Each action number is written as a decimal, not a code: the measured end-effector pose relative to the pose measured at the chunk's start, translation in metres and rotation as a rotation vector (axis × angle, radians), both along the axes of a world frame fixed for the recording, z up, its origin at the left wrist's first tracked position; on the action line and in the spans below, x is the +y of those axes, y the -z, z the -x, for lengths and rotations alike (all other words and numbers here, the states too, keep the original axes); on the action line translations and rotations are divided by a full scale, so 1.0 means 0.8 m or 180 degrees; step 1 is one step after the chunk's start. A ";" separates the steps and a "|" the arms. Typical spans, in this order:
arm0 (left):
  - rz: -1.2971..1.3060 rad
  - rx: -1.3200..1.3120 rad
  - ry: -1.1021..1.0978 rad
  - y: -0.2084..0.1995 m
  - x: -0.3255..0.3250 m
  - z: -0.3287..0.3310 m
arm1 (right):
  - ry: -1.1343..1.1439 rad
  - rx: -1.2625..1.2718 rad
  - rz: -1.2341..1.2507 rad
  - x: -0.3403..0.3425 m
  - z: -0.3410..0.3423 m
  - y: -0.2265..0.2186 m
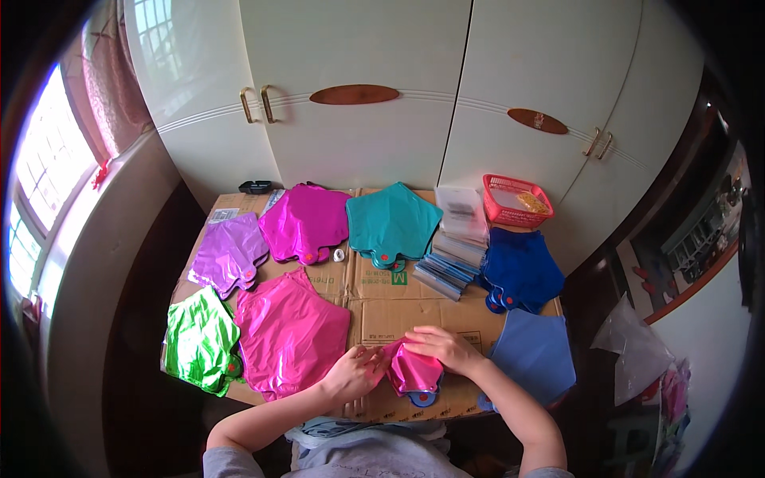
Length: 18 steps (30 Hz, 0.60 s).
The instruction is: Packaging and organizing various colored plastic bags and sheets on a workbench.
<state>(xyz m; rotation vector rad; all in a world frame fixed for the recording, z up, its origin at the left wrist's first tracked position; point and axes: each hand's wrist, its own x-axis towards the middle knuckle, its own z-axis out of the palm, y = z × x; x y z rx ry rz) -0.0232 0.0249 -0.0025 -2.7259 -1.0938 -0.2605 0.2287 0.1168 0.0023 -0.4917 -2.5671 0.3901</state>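
A pink foil piece [417, 372], which looks like a flat, uninflated balloon, lies partly folded at the cardboard's near edge. A blue round tab [423, 399] shows at its lower end. At its left edge, my left hand [356, 374] is closed with the fingertips on the foil. My right hand [441, 348] grips the upper right part, fingers bent over it. Both hands hide some of its outline. Beside my left forearm rests a larger pink foil balloon [293, 334], spread flat. Close to my right forearm is a light blue one [535, 356].
Stacks of purple [229, 251], magenta [304, 221], teal [392, 219], green [199, 338] and dark blue [522, 268] foil balloons ring the cardboard [374, 307]. Clear sleeves [448, 267] lie near a red basket [510, 215]. A black tray [255, 187] is far left; white cabinets stand behind.
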 end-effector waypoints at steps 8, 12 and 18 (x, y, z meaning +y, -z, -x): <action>0.0137 -0.0031 -0.0075 -0.010 0.000 -0.003 | -0.0111 -0.0163 -0.0097 -0.013 -0.024 0.019; 0.0159 -0.0186 -0.0181 -0.015 -0.010 -0.006 | -0.0094 -0.0244 -0.0067 -0.015 -0.025 0.021; 0.0214 -0.0495 -0.0096 0.009 -0.040 -0.019 | -0.0089 -0.0276 0.0097 -0.013 -0.026 0.027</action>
